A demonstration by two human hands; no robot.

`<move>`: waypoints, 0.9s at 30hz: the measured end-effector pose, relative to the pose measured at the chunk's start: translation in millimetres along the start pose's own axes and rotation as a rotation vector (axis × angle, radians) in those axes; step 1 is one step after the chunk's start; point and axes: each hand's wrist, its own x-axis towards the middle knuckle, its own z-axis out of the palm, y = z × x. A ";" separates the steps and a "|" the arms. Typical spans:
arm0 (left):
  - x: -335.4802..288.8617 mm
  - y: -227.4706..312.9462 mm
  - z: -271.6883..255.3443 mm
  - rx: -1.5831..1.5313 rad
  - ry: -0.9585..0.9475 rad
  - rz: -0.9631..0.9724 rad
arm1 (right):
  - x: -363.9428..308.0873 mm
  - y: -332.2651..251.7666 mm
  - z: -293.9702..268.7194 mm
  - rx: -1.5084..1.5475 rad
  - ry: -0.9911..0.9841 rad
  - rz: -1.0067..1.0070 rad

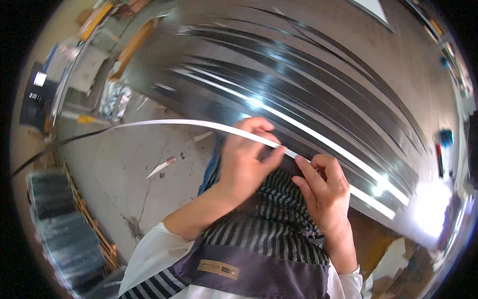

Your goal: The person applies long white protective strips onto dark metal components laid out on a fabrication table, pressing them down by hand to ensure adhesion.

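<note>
A long, thin white strip (194, 123) runs from the left across to my hands, and its far left part looks dark as it bends down. My left hand (244, 159) is loosely curled around the strip, thumb below and fingers above, slightly blurred. Close beside it, my right hand (326, 192) pinches the strip near its right end between thumb and forefinger. Both hands are over the near edge of a dark table, in front of a striped apron (264, 229). Whether the strip continues beneath the right hand is hidden.
Several long black strips (318, 94) and bright, shiny strips (318, 134) lie across the table. A blue object (444, 137) and a red-and-black pen-like tool (439, 160) are at the right. Dark stacked rolls or bundles (62, 224) stand lower left; scraps (159, 168) litter the floor.
</note>
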 end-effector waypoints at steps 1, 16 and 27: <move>-1.3 4.0 -1.3 -0.011 -0.012 -0.034 | 0.6 1.9 7.3 -0.074 0.009 -0.022; 36.3 -123.6 -144.2 -0.213 0.108 -0.506 | -6.6 -10.7 6.3 -0.106 -0.033 0.086; 35.4 -125.7 -142.1 -0.160 0.087 -0.491 | -9.9 -9.0 7.8 -0.087 -0.022 0.105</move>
